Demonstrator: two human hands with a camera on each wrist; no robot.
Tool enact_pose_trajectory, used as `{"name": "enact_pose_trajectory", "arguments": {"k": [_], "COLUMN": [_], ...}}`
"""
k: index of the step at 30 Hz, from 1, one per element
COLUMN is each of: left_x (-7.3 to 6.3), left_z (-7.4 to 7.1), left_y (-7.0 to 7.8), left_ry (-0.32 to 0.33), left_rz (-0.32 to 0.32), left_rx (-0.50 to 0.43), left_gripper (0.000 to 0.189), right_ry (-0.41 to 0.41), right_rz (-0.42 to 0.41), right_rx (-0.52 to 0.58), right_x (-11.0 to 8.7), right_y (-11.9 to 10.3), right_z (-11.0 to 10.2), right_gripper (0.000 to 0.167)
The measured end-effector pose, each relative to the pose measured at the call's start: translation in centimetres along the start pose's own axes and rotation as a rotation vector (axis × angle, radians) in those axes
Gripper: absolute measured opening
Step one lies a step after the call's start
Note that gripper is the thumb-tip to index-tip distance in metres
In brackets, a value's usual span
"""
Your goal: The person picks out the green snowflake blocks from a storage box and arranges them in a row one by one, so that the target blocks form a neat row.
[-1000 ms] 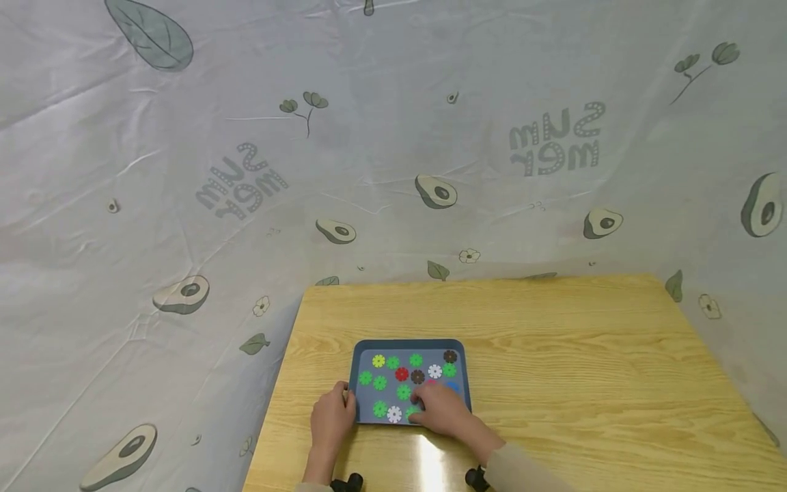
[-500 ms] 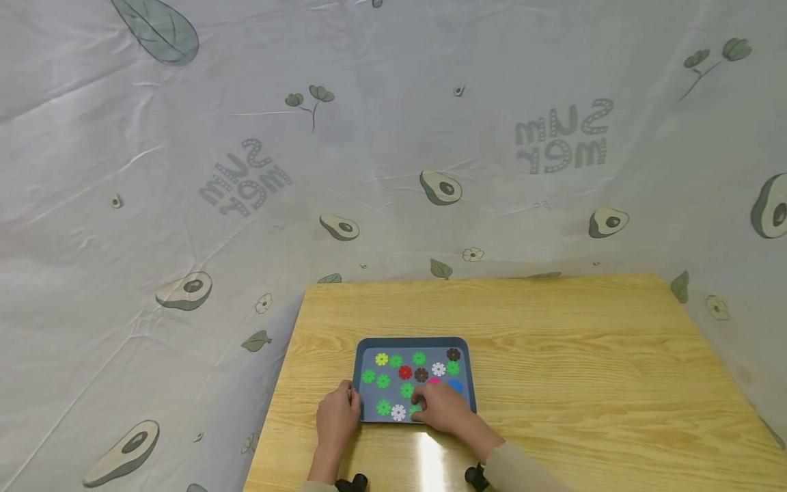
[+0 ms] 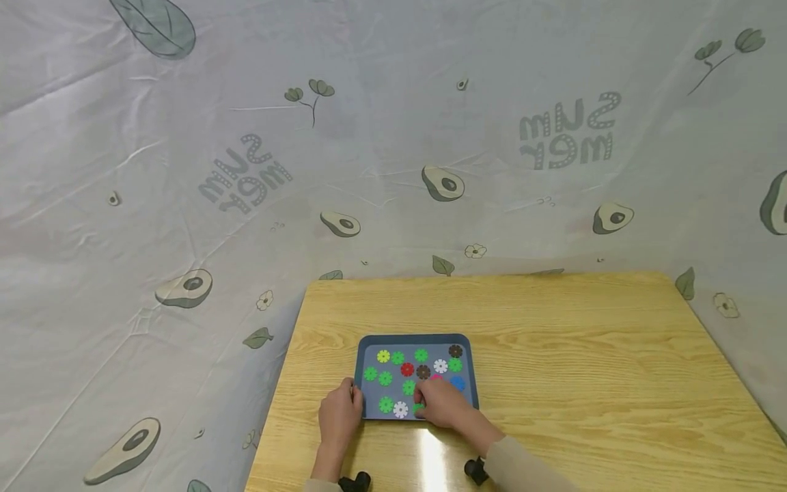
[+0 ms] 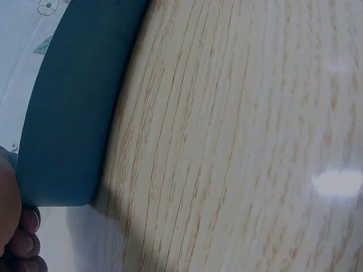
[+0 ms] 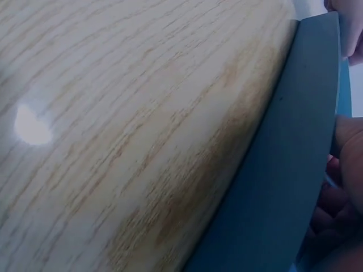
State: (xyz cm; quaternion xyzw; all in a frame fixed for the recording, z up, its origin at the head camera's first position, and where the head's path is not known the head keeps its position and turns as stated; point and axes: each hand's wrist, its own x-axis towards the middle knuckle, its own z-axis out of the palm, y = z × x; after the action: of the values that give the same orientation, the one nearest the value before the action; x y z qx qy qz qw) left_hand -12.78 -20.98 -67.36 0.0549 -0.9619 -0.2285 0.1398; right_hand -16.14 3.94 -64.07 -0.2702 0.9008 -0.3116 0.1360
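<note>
A blue-grey tray (image 3: 402,339) lies on the table and holds several flat, notched, flower-shaped plastic discs. Green discs (image 3: 384,378) are the most common, among them a yellow disc (image 3: 384,356), a red disc (image 3: 407,369), white, brown, pink and blue ones. My left hand (image 3: 341,414) grips the tray's left side near the front corner; its fingers curl by the outer wall in the left wrist view. Over the tray's front right part is my right hand (image 3: 444,402), fingers bent down at a partly covered green disc (image 3: 419,408). Whether the fingertips pinch it is hidden.
A wooden table (image 3: 565,369) extends well to the right of the tray. Behind and beside it hangs a pale sheet (image 3: 381,137) printed with avocados and leaves. Black wrist-camera mounts (image 3: 355,482) sit at both wrists, and glare lies on the wood before the tray.
The head view has shifted slightly, moving everything a little up and to the right. My right fingers draw in slightly around the front green disc; my left hand stays at the tray's side.
</note>
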Motion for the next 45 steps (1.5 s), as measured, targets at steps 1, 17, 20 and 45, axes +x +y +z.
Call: {"name": "enact_pose_trajectory", "arguments": {"k": [1,17,20,45], "left_x": [0.0,0.0,0.0,0.1], "left_z": [0.0,0.2,0.1,-0.1], "left_y": [0.0,-0.1,-0.1,0.2], "left_ry": [0.002,0.013,0.008,0.002], "left_rz": [-0.001,-0.004,-0.011,-0.013], "left_rx": [0.0,0.005,0.004,0.007], "left_gripper": [0.01,0.01,0.01,0.008], "right_ry": [0.0,0.374,0.427,0.383], "right_rz": [-0.008,0.256,0.306,0.465], "right_rx": [0.036,0.346,0.348,0.176], "right_x": [0.0,1.0,1.1,0.4], "right_y": [0.1,5.2,7.1,13.7], "right_z": [-0.1,-8.2,-9.4,-8.7], "right_gripper": [0.021,0.015,0.018,0.024]}}
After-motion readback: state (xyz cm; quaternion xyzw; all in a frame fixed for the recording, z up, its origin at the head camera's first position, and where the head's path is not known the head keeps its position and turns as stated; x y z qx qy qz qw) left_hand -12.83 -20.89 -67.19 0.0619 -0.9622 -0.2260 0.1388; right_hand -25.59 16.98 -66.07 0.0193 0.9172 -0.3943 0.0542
